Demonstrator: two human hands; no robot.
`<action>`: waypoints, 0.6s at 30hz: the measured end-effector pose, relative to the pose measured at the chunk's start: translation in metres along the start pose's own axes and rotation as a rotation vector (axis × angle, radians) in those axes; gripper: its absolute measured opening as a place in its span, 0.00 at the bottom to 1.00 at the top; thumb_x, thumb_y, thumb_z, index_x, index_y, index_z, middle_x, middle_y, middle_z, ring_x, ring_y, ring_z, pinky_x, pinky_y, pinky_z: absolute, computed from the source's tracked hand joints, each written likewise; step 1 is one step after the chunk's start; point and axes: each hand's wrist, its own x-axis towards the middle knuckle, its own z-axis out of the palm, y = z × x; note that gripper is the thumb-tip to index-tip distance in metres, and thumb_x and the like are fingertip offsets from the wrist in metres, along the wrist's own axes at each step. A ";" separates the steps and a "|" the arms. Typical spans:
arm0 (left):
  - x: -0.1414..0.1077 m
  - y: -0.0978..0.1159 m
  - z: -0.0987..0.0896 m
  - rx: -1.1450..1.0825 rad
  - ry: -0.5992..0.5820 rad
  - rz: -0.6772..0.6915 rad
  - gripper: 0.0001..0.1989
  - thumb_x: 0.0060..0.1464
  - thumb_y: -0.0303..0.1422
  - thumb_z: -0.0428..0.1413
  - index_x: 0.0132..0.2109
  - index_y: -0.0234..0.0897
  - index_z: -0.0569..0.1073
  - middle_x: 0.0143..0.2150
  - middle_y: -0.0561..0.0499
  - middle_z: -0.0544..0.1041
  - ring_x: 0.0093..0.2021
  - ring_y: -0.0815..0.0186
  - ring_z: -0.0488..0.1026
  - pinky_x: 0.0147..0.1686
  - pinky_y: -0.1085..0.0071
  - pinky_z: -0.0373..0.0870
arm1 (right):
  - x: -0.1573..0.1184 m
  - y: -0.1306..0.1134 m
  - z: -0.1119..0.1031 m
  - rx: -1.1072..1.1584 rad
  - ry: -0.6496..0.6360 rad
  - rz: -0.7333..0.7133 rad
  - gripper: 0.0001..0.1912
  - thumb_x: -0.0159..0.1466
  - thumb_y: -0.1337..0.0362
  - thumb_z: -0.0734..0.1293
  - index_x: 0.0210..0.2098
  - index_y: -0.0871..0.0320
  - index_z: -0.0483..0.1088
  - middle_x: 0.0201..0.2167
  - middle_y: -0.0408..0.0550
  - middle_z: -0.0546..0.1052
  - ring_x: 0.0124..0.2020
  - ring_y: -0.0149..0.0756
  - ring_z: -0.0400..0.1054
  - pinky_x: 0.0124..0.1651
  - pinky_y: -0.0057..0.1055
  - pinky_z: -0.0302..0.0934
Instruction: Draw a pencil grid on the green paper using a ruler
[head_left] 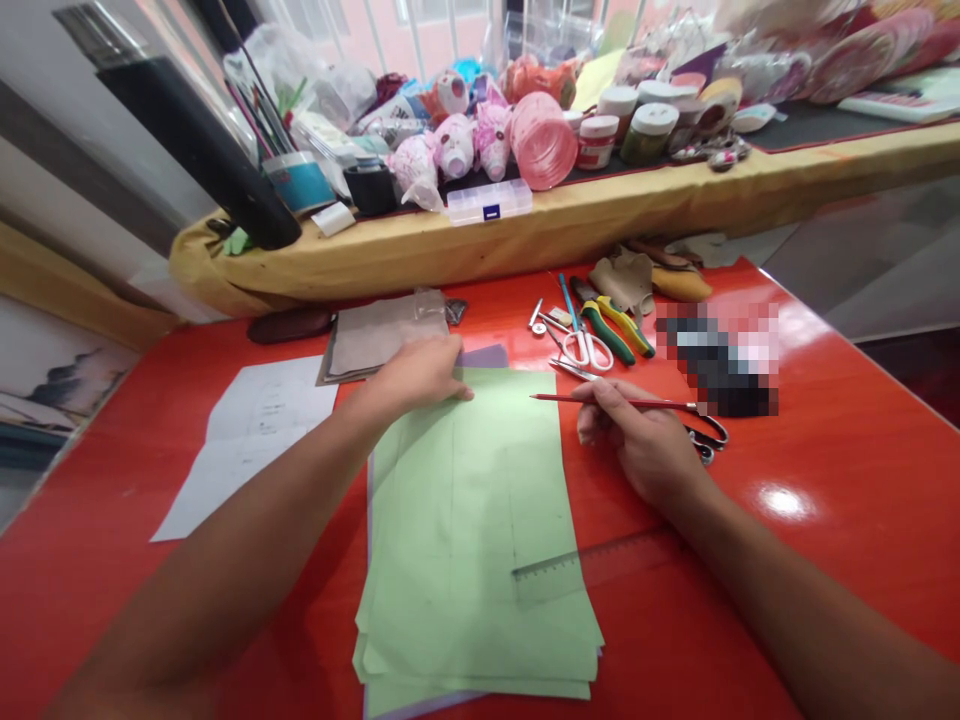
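My left hand (416,375) lies flat, fingers together, on the top edge of a stack of pale green paper sheets (465,540). My right hand (637,440) grips a thin red pencil (622,402), whose point is just above the paper's top right part. A transparent ruler (581,565) lies across the paper's right edge, its far end hidden under my right forearm. Faint pencil lines show on the green sheet. Dark-handled scissors (709,435) lie just beyond my right hand.
Beyond the paper, the glossy red table (150,520) holds white-handled scissors (589,350), green-and-yellow pliers (607,330), tan leather pieces (626,280), brown sheets (375,335) and white paper (255,440). A pixelated patch (716,360) hides something. A yellow-edged shelf (525,235) holds jars and pink objects.
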 end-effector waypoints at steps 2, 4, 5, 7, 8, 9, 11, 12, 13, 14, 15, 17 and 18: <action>-0.002 -0.001 0.003 -0.028 0.023 -0.008 0.27 0.59 0.47 0.70 0.60 0.43 0.75 0.56 0.42 0.79 0.54 0.50 0.77 0.51 0.56 0.77 | 0.001 0.000 0.000 0.027 0.014 0.007 0.21 0.68 0.44 0.73 0.40 0.56 0.81 0.24 0.44 0.77 0.26 0.35 0.70 0.31 0.32 0.65; -0.003 -0.002 0.005 -0.050 0.032 0.000 0.24 0.65 0.45 0.66 0.63 0.41 0.73 0.60 0.42 0.77 0.55 0.52 0.77 0.53 0.54 0.78 | 0.002 -0.001 0.000 0.055 0.025 0.014 0.21 0.67 0.43 0.74 0.39 0.56 0.81 0.23 0.44 0.76 0.25 0.34 0.70 0.30 0.32 0.65; -0.003 -0.002 0.005 -0.057 0.032 0.009 0.22 0.68 0.43 0.63 0.63 0.40 0.73 0.62 0.42 0.76 0.56 0.54 0.77 0.54 0.53 0.78 | 0.002 -0.001 0.000 0.069 0.029 0.018 0.21 0.67 0.43 0.74 0.38 0.56 0.81 0.23 0.44 0.76 0.25 0.34 0.69 0.30 0.32 0.65; -0.002 -0.002 0.006 -0.066 0.025 0.034 0.20 0.71 0.41 0.61 0.63 0.39 0.73 0.63 0.42 0.75 0.56 0.55 0.78 0.54 0.52 0.79 | 0.003 -0.001 0.000 0.094 0.034 0.024 0.21 0.66 0.43 0.74 0.38 0.56 0.81 0.22 0.44 0.75 0.25 0.34 0.69 0.29 0.31 0.65; -0.001 -0.002 0.006 -0.067 0.019 0.046 0.19 0.71 0.41 0.61 0.63 0.38 0.74 0.62 0.42 0.75 0.56 0.56 0.78 0.54 0.52 0.79 | 0.003 -0.001 0.000 0.105 0.035 0.027 0.21 0.66 0.43 0.74 0.37 0.56 0.81 0.22 0.44 0.75 0.25 0.34 0.69 0.29 0.31 0.65; 0.000 -0.001 0.006 -0.067 0.014 0.057 0.19 0.71 0.41 0.61 0.63 0.39 0.74 0.62 0.42 0.75 0.56 0.55 0.78 0.54 0.53 0.79 | 0.003 -0.001 0.000 0.114 0.036 0.030 0.21 0.66 0.43 0.74 0.37 0.56 0.81 0.22 0.44 0.75 0.25 0.34 0.69 0.29 0.31 0.65; 0.003 0.000 0.004 -0.064 0.004 0.070 0.19 0.71 0.41 0.61 0.63 0.39 0.74 0.62 0.42 0.75 0.56 0.56 0.78 0.54 0.53 0.79 | 0.004 -0.001 0.000 0.130 0.036 0.035 0.21 0.66 0.43 0.75 0.37 0.56 0.81 0.22 0.43 0.75 0.25 0.33 0.69 0.29 0.30 0.65; 0.004 0.000 0.003 -0.062 0.002 0.070 0.19 0.71 0.41 0.61 0.63 0.39 0.74 0.62 0.42 0.75 0.56 0.56 0.78 0.54 0.53 0.79 | 0.004 -0.001 -0.001 0.135 0.035 0.038 0.22 0.65 0.43 0.75 0.37 0.57 0.81 0.22 0.43 0.75 0.25 0.33 0.69 0.29 0.30 0.65; 0.005 0.000 0.002 -0.059 0.001 0.067 0.19 0.71 0.41 0.61 0.63 0.39 0.74 0.62 0.42 0.75 0.56 0.56 0.78 0.54 0.53 0.79 | 0.004 -0.001 -0.001 0.139 0.033 0.042 0.22 0.65 0.43 0.75 0.37 0.57 0.81 0.22 0.43 0.75 0.25 0.33 0.69 0.29 0.30 0.65; 0.007 0.000 0.001 -0.057 0.002 0.063 0.19 0.71 0.41 0.61 0.62 0.39 0.74 0.62 0.42 0.75 0.56 0.56 0.78 0.54 0.53 0.79 | 0.004 -0.002 -0.001 0.142 0.030 0.046 0.22 0.65 0.43 0.75 0.37 0.57 0.81 0.22 0.43 0.75 0.25 0.33 0.69 0.30 0.30 0.66; 0.009 0.000 -0.001 -0.056 0.005 0.058 0.19 0.71 0.41 0.61 0.62 0.39 0.74 0.62 0.42 0.75 0.56 0.56 0.78 0.54 0.53 0.79 | 0.004 -0.002 -0.001 0.143 0.027 0.050 0.22 0.65 0.43 0.75 0.37 0.57 0.81 0.22 0.44 0.75 0.25 0.33 0.69 0.30 0.30 0.66; 0.012 -0.003 -0.004 -0.057 0.016 0.048 0.18 0.71 0.41 0.61 0.62 0.40 0.74 0.63 0.42 0.75 0.56 0.56 0.78 0.54 0.53 0.79 | 0.003 -0.004 0.000 0.145 0.020 0.058 0.21 0.65 0.44 0.75 0.37 0.57 0.81 0.22 0.44 0.76 0.25 0.33 0.70 0.30 0.30 0.66; 0.014 -0.004 -0.005 -0.057 0.023 0.044 0.18 0.71 0.41 0.61 0.62 0.40 0.74 0.63 0.42 0.75 0.56 0.56 0.78 0.55 0.53 0.79 | 0.003 -0.004 0.000 0.146 0.017 0.061 0.21 0.65 0.44 0.75 0.37 0.57 0.81 0.23 0.44 0.76 0.25 0.33 0.70 0.30 0.30 0.66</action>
